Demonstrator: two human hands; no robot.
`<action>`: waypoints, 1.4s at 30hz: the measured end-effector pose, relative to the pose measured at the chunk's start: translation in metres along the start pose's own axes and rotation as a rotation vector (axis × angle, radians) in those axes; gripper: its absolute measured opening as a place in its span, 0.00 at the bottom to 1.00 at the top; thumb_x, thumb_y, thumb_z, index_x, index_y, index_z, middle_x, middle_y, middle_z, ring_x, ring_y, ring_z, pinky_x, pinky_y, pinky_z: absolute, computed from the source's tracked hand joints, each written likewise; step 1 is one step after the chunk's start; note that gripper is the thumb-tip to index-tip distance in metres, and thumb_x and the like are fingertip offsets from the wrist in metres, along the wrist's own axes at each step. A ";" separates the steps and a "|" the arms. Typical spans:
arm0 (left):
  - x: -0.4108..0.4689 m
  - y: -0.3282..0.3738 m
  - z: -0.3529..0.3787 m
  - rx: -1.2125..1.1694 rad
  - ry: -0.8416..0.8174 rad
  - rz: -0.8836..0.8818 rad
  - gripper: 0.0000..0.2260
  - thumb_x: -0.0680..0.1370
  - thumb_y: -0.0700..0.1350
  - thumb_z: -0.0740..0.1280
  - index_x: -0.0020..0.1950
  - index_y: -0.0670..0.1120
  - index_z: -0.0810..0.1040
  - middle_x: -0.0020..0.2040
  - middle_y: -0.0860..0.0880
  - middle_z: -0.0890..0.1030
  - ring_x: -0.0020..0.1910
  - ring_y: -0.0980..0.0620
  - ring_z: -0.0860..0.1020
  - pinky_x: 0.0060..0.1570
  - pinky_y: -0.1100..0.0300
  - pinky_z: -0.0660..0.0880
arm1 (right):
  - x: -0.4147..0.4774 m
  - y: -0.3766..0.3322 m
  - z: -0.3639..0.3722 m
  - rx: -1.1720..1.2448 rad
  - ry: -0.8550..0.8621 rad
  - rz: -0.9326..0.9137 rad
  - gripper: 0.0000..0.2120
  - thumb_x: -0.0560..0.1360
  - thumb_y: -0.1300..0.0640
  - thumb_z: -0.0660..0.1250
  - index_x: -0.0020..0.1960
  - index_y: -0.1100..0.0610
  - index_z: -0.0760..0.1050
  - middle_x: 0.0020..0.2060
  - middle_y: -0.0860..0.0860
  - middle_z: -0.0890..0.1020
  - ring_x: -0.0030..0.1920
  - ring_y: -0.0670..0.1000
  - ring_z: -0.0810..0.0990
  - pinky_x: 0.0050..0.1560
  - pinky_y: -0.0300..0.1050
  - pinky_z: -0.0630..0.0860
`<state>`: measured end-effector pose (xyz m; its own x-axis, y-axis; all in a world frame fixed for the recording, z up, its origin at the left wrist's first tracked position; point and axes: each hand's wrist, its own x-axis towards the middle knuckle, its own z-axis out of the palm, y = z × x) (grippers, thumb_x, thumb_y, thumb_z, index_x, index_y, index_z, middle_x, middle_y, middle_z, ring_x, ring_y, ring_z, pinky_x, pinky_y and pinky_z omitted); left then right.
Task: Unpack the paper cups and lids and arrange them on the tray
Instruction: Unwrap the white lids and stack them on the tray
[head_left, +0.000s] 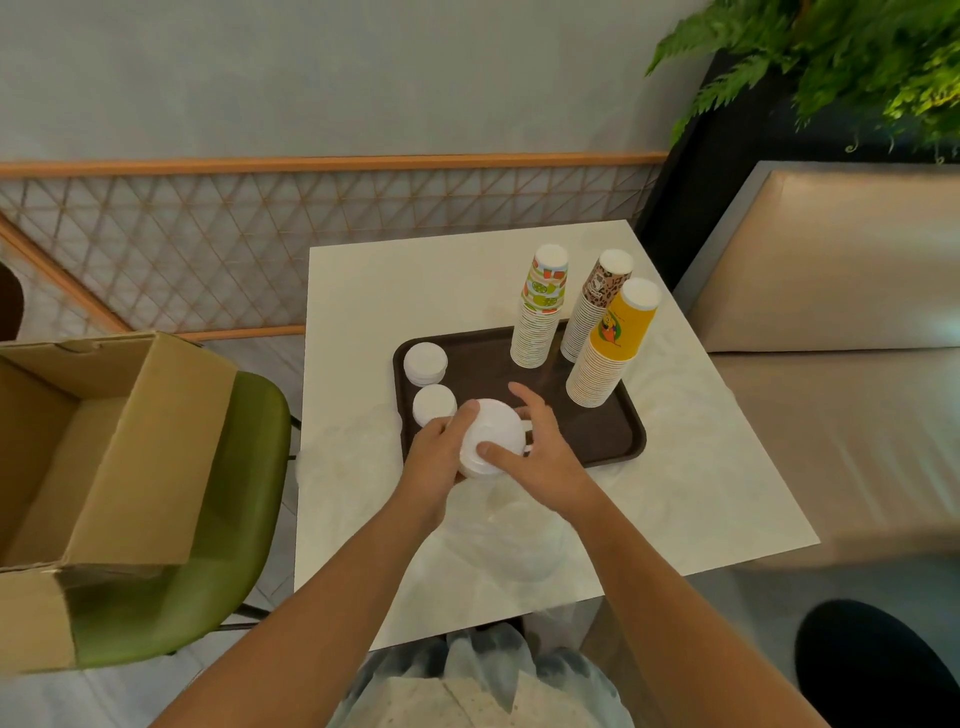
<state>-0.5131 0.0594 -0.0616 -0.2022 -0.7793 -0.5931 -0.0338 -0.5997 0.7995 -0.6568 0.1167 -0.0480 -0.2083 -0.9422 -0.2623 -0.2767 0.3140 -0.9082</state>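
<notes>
At the near edge of the brown tray (613, 431), which lies on the white surface (363, 312), we hold a stack of white lids (493, 434): our left hand (434, 457) curls its fingers round the left side, our right hand (550, 452) grips the right. On the tray two more lid stacks (425, 362) sit left, three cup stacks (535, 332) far right.

The one head-worn camera is looking forward and steeply down (wide-angle, so edges are bowing), sitting near and above the brown tray (613, 441); the white table (363, 312) is spreading around the tray, the wall (311, 78) rising beyond it.
</notes>
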 end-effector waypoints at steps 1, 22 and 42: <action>0.000 0.000 -0.001 -0.045 0.006 -0.012 0.21 0.77 0.64 0.71 0.65 0.53 0.79 0.61 0.47 0.82 0.60 0.45 0.81 0.60 0.42 0.82 | -0.002 -0.001 0.003 -0.063 0.010 -0.063 0.44 0.73 0.46 0.79 0.79 0.37 0.56 0.68 0.43 0.66 0.65 0.47 0.71 0.59 0.36 0.76; -0.019 0.044 0.081 -0.464 -0.176 -0.095 0.25 0.78 0.62 0.68 0.71 0.52 0.77 0.64 0.41 0.84 0.63 0.42 0.83 0.60 0.44 0.81 | 0.036 -0.006 -0.067 -0.126 -0.162 -0.207 0.48 0.74 0.44 0.72 0.84 0.43 0.46 0.73 0.41 0.59 0.73 0.46 0.59 0.72 0.45 0.64; -0.007 0.045 0.102 -0.470 0.099 0.002 0.16 0.82 0.62 0.64 0.65 0.57 0.79 0.54 0.46 0.87 0.54 0.46 0.87 0.49 0.46 0.83 | 0.081 0.011 -0.071 -0.054 -0.294 -0.319 0.40 0.77 0.30 0.60 0.83 0.45 0.52 0.70 0.45 0.63 0.70 0.48 0.69 0.67 0.45 0.75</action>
<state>-0.6130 0.0563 -0.0123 -0.1070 -0.7805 -0.6160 0.4169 -0.5977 0.6848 -0.7431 0.0522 -0.0559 0.1691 -0.9837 -0.0605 -0.3339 0.0006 -0.9426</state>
